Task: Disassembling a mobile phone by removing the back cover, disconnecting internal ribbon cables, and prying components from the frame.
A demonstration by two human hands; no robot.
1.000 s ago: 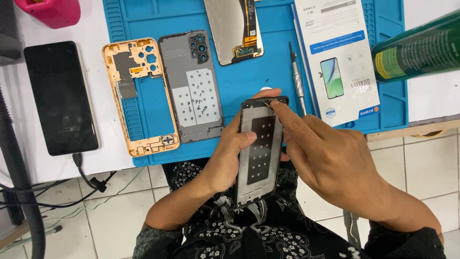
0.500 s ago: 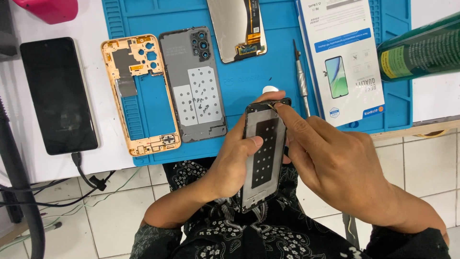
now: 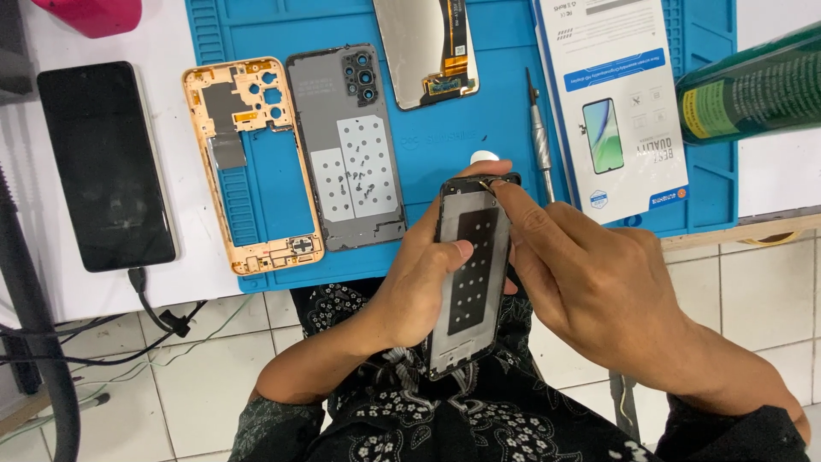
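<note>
Left hand: I gripped the phone frame beyond the mat's near edge.
Right hand: my fingertips pinched its top edge.

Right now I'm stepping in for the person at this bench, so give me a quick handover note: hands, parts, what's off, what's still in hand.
Left hand grips the phone frame upright over the lap, thumb on its face.
Right hand has fingertips pinching at the frame's top edge.
On the blue mat: orange midframe, grey back cover, screen panel, screwdriver.
Done: phone is apart.
Left: work at the frame's top.
</note>
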